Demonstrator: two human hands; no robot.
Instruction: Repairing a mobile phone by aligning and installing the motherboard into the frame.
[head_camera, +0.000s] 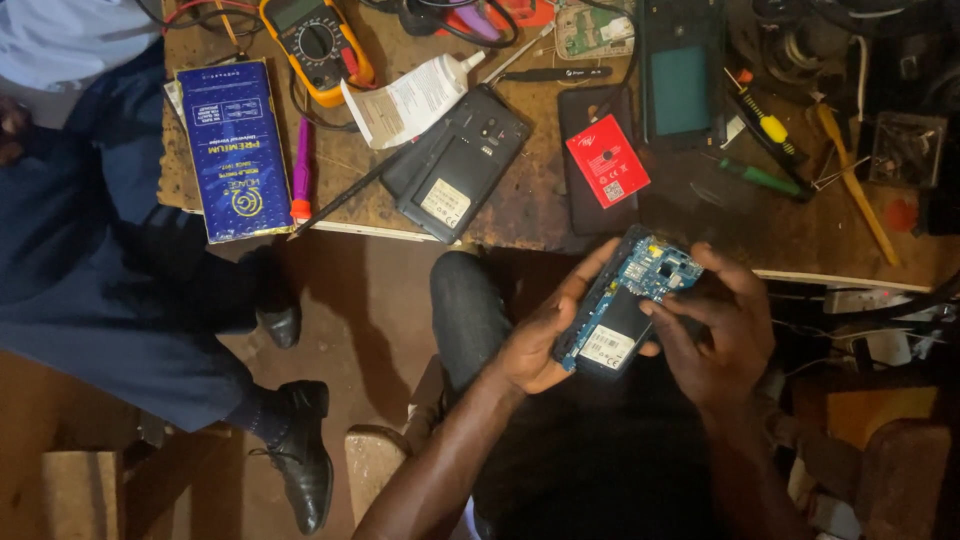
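Note:
An opened phone (622, 305) with its back cover off shows a blue circuit board and a black battery with a white label. My left hand (540, 340) cradles it from the left side and below. My right hand (715, 330) holds its right edge, with the thumb pressing on the exposed inside near the board. Both hands hold the phone over my lap, just in front of the wooden workbench (520, 215).
The bench carries a black phone back shell (455, 165), a red battery (607, 160), a yellow multimeter (315, 45), a blue box (235, 145), a glue tube (410, 100), a purple tool (302, 170) and screwdrivers (765, 125). Another person's legs and black shoes (300, 450) are at left.

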